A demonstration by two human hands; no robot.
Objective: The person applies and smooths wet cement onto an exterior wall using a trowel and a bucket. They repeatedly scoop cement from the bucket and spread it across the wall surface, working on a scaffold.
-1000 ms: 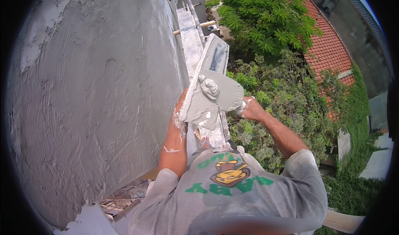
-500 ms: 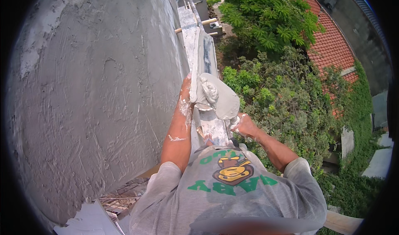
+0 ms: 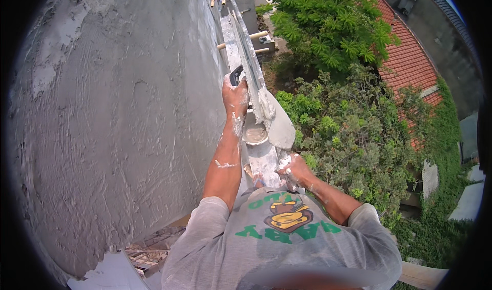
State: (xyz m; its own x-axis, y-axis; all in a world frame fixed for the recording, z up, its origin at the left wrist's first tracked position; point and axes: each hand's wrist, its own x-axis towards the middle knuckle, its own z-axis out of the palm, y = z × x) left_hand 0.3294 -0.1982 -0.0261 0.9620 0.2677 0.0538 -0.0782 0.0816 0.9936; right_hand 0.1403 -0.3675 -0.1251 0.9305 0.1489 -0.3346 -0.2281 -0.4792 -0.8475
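My left hand [image 3: 236, 96], spattered with plaster, is closed round the black handle of a long plastering float [image 3: 251, 67]. The float stands nearly on edge, its long plate pointing away from me beside the wall. Closed on the plaster-caked handle of a broad-bladed trowel [image 3: 281, 128] is my right hand [image 3: 295, 170]. The trowel's blade meets the near end of the float, with a lump of wet grey plaster [image 3: 267, 105] between them. Below both tools sits a bucket [image 3: 255, 141] with plaster inside, on a whitened plank [image 3: 264, 159].
A freshly plastered grey wall [image 3: 118, 105] rises close on my left. The narrow plank runs ahead past bamboo poles [image 3: 259, 35]. To the right it drops off to shrubs [image 3: 348, 136], a tree [image 3: 328, 23] and a red tiled roof [image 3: 410, 49] below.
The float has turned from lying fairly flat to standing on edge, showing its handle and the bucket. My left hand has moved forward; the trowel has tilted and my right hand has come slightly nearer.
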